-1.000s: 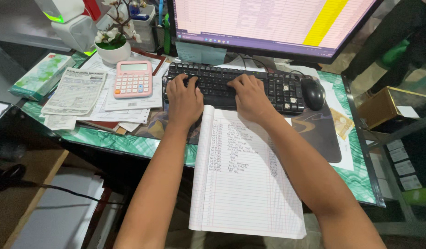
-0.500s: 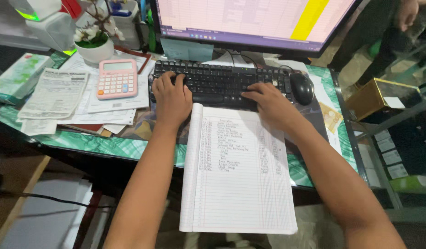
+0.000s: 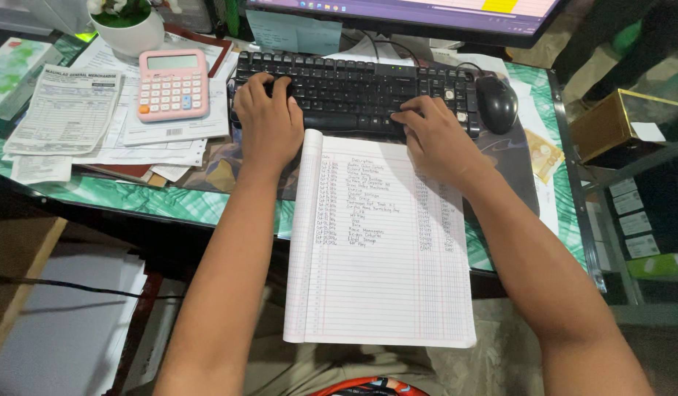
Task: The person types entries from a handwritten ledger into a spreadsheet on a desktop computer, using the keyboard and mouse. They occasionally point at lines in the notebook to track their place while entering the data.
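Typing continues: right hand (image 3: 434, 139) has slid toward the black keyboard (image 3: 353, 92) centre, left hand (image 3: 269, 121) unchanged; fingers curled on keys, gripping nothing; ledger sheet (image 3: 379, 242) below.

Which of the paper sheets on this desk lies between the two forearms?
The lined ledger sheet with handwritten rows, overhanging the desk edge; the other papers lie by the pink calculator.

Both hands — left hand (image 3: 268, 121), right hand (image 3: 435, 139) — rest on black keyboard (image 3: 353, 88) above lined ledger (image 3: 379, 242).
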Available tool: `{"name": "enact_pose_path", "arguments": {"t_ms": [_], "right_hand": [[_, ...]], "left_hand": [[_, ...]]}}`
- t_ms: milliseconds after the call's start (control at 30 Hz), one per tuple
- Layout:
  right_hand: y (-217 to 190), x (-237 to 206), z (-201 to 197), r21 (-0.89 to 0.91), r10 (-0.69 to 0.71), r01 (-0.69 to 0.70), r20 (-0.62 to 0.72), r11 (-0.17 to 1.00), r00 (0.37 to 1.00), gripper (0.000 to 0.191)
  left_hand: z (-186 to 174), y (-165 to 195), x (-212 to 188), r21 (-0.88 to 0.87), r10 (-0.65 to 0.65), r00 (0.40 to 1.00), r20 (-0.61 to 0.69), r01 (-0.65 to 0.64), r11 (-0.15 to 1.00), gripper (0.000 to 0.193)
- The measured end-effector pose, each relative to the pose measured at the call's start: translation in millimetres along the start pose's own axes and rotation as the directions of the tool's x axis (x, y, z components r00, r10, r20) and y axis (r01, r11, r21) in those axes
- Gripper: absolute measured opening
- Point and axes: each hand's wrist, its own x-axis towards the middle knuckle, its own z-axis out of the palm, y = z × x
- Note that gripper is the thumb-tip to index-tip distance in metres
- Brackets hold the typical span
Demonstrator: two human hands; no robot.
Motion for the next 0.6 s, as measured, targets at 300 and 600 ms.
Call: {"name": "enact_pose_path", "arguments": {"t_ms": [300,600], "right_hand": [[-7.9,1.0,6.9,0.003,0.023,-0.023,-0.005,1.000,1.000,0.032],[-13.9,2.4,11.0,0.015,0.028,-0.027,-0.028,1.000,0.999,0.032]], "left_hand": [[-0.6,-0.9,-0.6,-0.014,-0.003,1.000,0.001,0.003,1.000,0.036],[-2.1,0.0,-0.5,-0.005,-0.005,1.000,-0.014,0.005,1.000,0.037]]}}
